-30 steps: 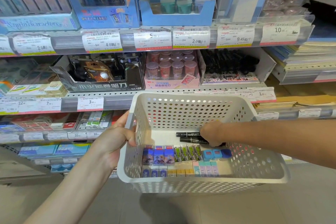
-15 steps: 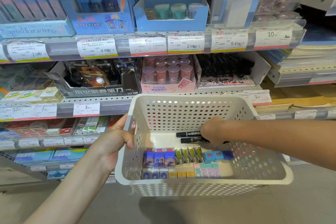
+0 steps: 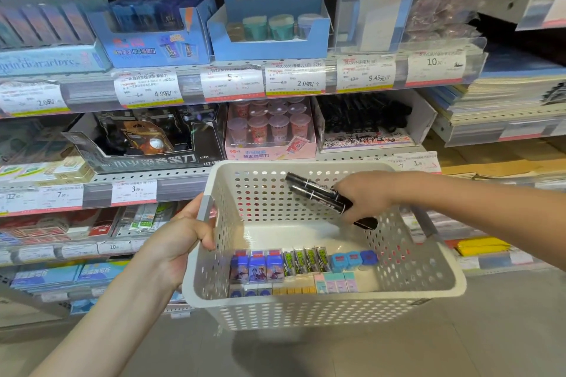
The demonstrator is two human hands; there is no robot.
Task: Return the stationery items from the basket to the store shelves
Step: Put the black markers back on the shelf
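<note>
Currently in hand: two slim black plastic marker pens with white print [image 3: 318,194], side by side, long axes slanting from upper left down to lower right, raised above the floor of the white perforated plastic basket [image 3: 428,285]; the right hand [image 3: 364,197] is closed around their lower-right ends. Matching stock: white cardboard display box of black markers [image 3: 364,124], on the shelf just above and beyond the basket's far rim, nearest the right hand. Left hand [image 3: 186,232] grips the basket's left rim, holding it level.
</note>
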